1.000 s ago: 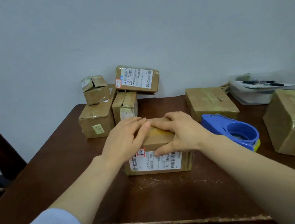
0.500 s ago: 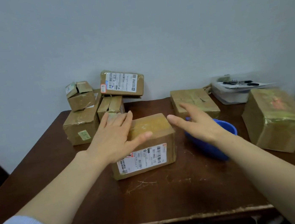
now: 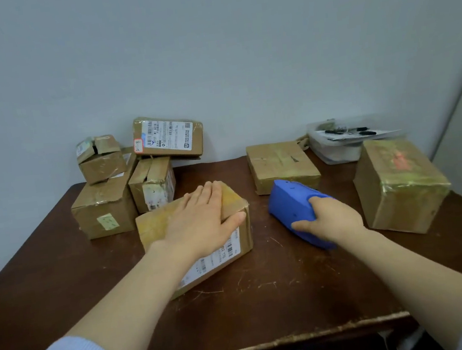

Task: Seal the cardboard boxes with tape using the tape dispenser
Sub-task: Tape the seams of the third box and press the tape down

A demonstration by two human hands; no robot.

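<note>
Left hand (image 3: 200, 219): flat on top of the box, fingers straight, thumb over the near edge; pressing, not gripping.
Box (image 3: 155, 227): mid-table (image 3: 268, 301), set at an angle, label on the near side.
Right hand (image 3: 331, 220): curled round the dispenser, grasping its near end.
Dispenser (image 3: 288, 202): blue, just right of the box and apart from it, in front of a flat box (image 3: 280, 163); resting or lifted, cannot tell.
Back left: pile (image 3: 103, 211) of boxes by the wall.
Right: big box (image 3: 396, 183), tray (image 3: 335, 153) behind it.

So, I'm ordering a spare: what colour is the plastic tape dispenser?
The plastic tape dispenser is solid blue; head view shows it.
</note>
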